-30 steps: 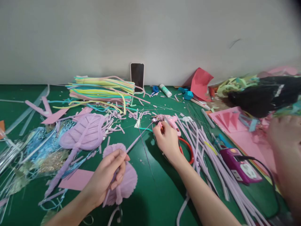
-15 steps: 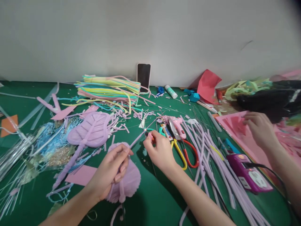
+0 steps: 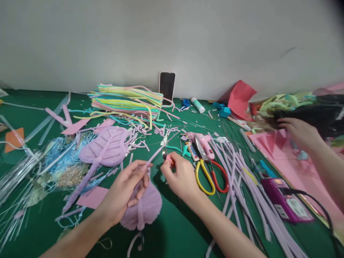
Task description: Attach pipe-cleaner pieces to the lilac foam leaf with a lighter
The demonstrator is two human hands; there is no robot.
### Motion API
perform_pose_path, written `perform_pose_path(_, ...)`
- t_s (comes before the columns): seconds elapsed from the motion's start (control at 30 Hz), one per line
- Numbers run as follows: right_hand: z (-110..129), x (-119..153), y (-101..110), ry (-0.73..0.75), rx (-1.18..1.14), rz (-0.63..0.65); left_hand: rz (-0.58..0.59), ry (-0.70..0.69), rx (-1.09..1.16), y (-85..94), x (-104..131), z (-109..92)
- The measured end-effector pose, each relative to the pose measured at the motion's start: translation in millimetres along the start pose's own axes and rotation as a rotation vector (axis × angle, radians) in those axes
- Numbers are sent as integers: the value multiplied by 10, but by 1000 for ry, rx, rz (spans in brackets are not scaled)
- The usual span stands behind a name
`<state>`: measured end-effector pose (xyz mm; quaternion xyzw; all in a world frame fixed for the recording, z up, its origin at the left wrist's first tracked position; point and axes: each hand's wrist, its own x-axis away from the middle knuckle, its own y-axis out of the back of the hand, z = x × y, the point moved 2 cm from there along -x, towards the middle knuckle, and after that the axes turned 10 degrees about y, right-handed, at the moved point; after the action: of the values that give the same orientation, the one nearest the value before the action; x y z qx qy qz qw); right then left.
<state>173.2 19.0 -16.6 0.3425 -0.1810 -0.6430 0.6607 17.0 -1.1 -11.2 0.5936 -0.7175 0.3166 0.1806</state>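
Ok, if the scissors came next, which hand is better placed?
Probably the right hand: it is close beside the scissors, though it would first need to put down an apparent lighter. The left hand is farther away, gripping a purple strip.

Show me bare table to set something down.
Front centre, between the scalloped lilac piece and right forearm, the green table is mostly bare; a smaller patch lies between the silvery bundle and left forearm. Crowded: lilac stems at right, blue tassels at left.

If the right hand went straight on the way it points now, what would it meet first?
Likely the purple strip held in the left hand, just beyond the lighter in the right hand, though depth is unclear.
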Motion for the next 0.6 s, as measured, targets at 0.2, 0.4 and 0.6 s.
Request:
perform_pose_path(0.2,19,13,-52,21,6,25,-26,-35,-44,-3,-4,38)
perform_pose_path(0.4,34,31,-95,16,20,47,-39,-3,65,-5,-11,7)
perform_pose_path(0.6,43,34,-88,9,17,51,-57,-50,46,-10,7,-3)
